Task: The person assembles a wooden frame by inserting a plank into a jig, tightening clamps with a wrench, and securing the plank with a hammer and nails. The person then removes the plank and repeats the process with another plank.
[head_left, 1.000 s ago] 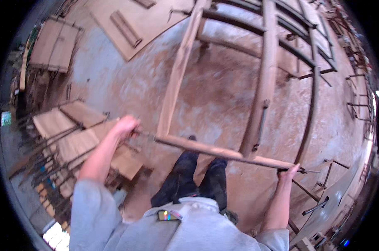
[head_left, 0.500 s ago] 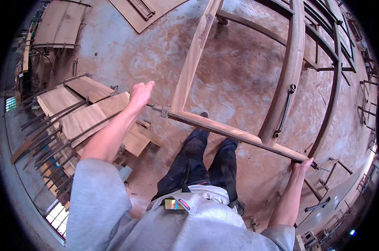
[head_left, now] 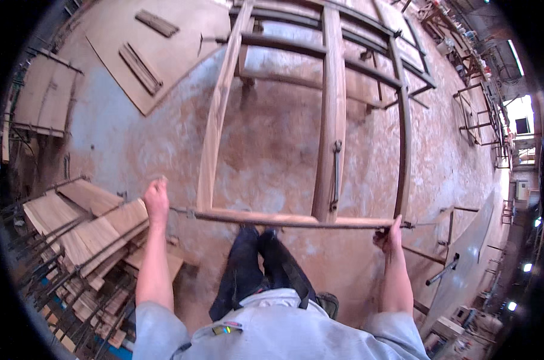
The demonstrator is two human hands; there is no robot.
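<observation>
A wooden frame (head_left: 211,150) of long rails stretches away in front of me. Along its near crosspiece (head_left: 266,216) runs a dark metal bar clamp (head_left: 296,224). My left hand (head_left: 157,203) is closed at the clamp's screw end, just beyond the frame's left corner; its fingers hide the handle. At the near right corner my right hand (head_left: 392,235) wraps round the clamp's other end, thumb up against the wood. A double-ended wrench (head_left: 336,174) rests lengthwise on the wide middle rail (head_left: 329,108).
Clamped boards (head_left: 98,231) are stacked at my left, with several metal bars sticking out. A large flat panel (head_left: 104,36) at the far left carries wooden strips (head_left: 141,69). Metal stands (head_left: 449,234) and a long pale sheet (head_left: 473,240) are on the right.
My view has tilted up and turned right, so the frame sits lower and further left. Both hands stay at the two ends of the clamp.
</observation>
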